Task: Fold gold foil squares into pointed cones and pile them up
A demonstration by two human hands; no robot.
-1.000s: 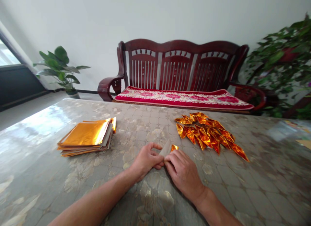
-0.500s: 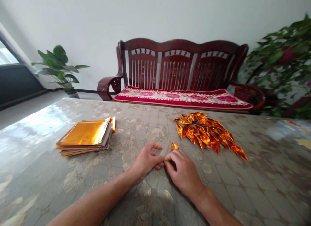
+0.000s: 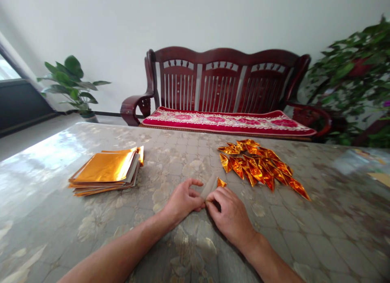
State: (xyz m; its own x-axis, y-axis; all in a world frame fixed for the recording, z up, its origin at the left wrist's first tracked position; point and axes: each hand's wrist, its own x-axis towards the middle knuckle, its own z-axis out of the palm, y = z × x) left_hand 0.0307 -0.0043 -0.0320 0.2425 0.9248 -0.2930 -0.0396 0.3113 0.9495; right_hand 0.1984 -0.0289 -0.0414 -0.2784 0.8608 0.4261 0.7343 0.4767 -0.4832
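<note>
Patterned tabletop (image 3: 131, 242) fills my lower frame. At left, gold sheets (image 3: 105, 167) sit stacked, with open room before my left hand (image 3: 184, 199), thumb and fingertips pinching folded paper (image 3: 209, 186) at centre. Its gold tip has swung slightly right: the fold seems underway. My right hand (image 3: 228, 210) pinches its near end, just short of folded pieces (image 3: 262, 165).

**Left hand (image 3: 183, 199) and right hand (image 3: 230, 212) pinch one paper (image 3: 209, 186)**

The paper's near end sits between both hands' fingertips, orange foil (image 3: 221, 182) showing just to its right. Left of the paper, a stack of orange sheets (image 3: 105, 167) lies on the table (image 3: 170, 153). Beyond and right of the paper lie folded orange pieces (image 3: 258, 163). Well beyond the paper stands a wooden bench (image 3: 219, 80).
</note>
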